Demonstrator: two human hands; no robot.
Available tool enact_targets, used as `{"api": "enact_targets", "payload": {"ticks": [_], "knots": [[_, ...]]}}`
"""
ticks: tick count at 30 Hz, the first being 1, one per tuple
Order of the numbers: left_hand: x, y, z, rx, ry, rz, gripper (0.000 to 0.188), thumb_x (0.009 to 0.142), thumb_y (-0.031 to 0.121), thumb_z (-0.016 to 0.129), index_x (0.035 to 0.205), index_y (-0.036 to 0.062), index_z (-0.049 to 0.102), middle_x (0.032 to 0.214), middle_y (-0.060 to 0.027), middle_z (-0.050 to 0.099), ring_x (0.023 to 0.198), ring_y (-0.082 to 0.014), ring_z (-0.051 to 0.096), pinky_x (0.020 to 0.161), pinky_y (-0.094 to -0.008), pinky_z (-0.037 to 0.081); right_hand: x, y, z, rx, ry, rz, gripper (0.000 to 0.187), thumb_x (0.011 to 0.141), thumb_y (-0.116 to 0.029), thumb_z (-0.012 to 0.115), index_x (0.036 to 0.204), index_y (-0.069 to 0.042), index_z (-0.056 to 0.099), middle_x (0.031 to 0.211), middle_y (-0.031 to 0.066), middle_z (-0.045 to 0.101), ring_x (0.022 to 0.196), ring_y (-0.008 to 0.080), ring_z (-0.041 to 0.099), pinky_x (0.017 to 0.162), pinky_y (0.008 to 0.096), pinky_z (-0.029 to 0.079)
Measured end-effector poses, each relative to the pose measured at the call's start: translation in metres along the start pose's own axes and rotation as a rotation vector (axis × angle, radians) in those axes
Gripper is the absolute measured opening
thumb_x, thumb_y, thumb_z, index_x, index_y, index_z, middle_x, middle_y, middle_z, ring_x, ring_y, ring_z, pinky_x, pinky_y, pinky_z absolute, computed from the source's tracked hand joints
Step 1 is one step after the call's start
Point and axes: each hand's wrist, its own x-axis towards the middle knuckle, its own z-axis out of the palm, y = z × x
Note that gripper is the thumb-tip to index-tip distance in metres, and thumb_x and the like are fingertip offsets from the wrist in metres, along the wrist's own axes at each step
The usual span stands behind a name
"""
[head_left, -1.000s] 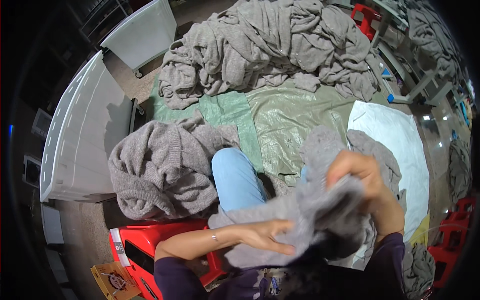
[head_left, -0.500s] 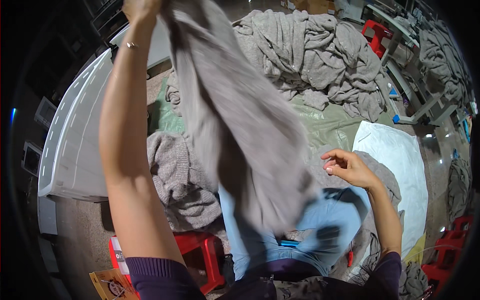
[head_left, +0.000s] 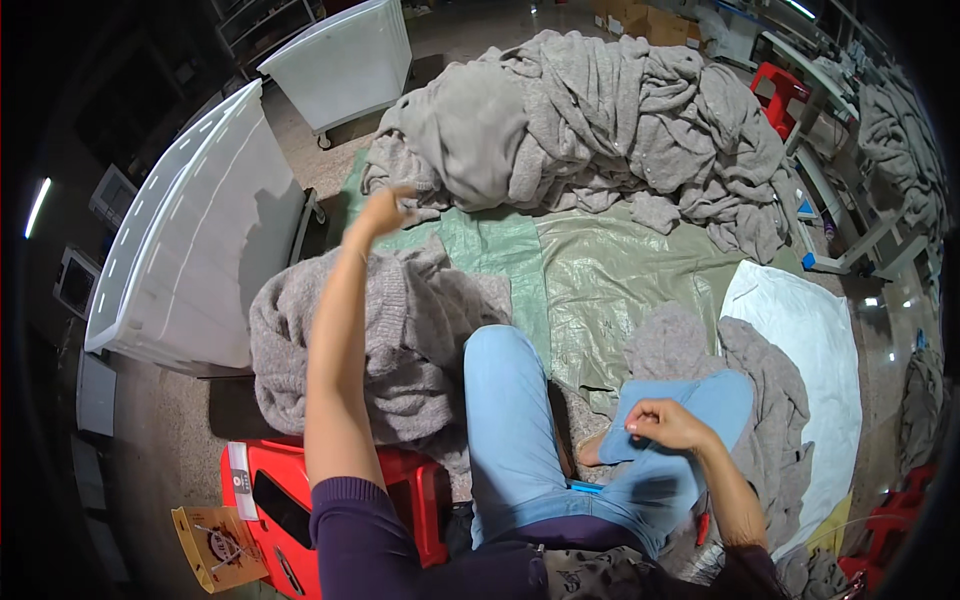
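"Past the green groundsheet (head_left: 625, 285) sits the main heap of grey knits (head_left: 600, 120), with a smoother, slightly blurred piece (head_left: 465, 135) on its left end. What are the hands doing?"

"The left hand (head_left: 380, 213) reaches toward that end, its fingers released, nothing visible in them. The right hand (head_left: 668, 424) hangs over the bent right leg (head_left: 715, 400), fingers loosely curled, no cloth showing there either."

"And how would you place a piece out there well?"

"My judgement: let go cleanly with the fingers wide, so the knit doesn't catch and drag. Aim inward from the edge (a soft pile sheds whatever lands on its slope). I'd also lift the left forearm well clear of the near bundle (head_left: 410, 320) it crosses over, so the folds aren't pulled about."

"Has the blurred piece settled?"

"I can't tell."
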Motion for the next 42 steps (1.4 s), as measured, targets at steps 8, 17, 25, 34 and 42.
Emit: {"api": "enact_targets", "payload": {"ticks": [8,17,25,34,42], "knots": [[-0.187,0.037,0.083,0.322,0.371,-0.377,0.073,0.064,0.033,0.08,0.128,0.0144,0.051,0.148,-0.019,0.029,0.139,-0.0343,0.022,0.108,-0.0567,0.02,-0.011,0.059,0.04,0.087,0.018,0.086,0.014,0.087,-0.014,0.065,0.093,-0.001,0.062,0.076,0.0019,0.062,0.068,0.0078,0.057,0.064,0.0235,0.046],[-0.219,0.104,0.039,-0.465,0.893,-0.277,0.022,0.075,-0.003,0.045,0.092,0.0014,0.057,0.065,-0.0087,0.06,0.049,-0.0171,0.053,0.049,-0.03,0.042,-0.002,0.014,0.076,0.005,0.015,0.021,0.014,0.089,-0.008,0.061,0.099,0.001,0.06,0.071,-0.0039,0.053,0.066,0.0044,0.048,0.058,0.0221,0.042],[-0.278,0.278,0.066,-0.932,0.074,0.45,0.023,0.074,-0.002,0.058,0.096,0.0002,0.058,0.071,-0.0151,0.06,0.061,-0.0309,0.063,0.056,-0.0348,0.05,-0.001,-0.104,0.116,-0.45,0.982,-1.036,0.04,0.084,-0.016,0.065,0.118,-0.001,0.053,0.113,0.0153,0.059,0.09,0.031,0.064,0.091,0.0401,0.046],[-0.338,0.254,0.127,-0.43,0.289,0.174,0.044,0.068,0.009,0.07,0.111,0.0031,0.057,0.115,-0.0183,0.053,0.105,-0.0364,0.051,0.09,-0.0431,0.041,-0.031,-0.05,0.055,-0.117,1.055,-0.603,0.018,0.08,0.002,0.059,0.097,0.0,0.06,0.09,0.0006,0.062,0.081,0.0083,0.054,0.072,0.0212,0.043],[-0.39,0.172,0.175,-0.346,0.369,-0.193,0.04,0.07,0.008,0.068,0.107,0.0001,0.055,0.104,-0.0167,0.052,0.093,-0.0343,0.052,0.081,-0.0377,0.043,-0.005,0.063,0.037,-0.065,0.837,-0.207,0.015,0.077,0.004,0.058,0.091,0.001,0.064,0.079,0.0006,0.064,0.074,0.0084,0.056,0.067,0.0229,0.045]]}}
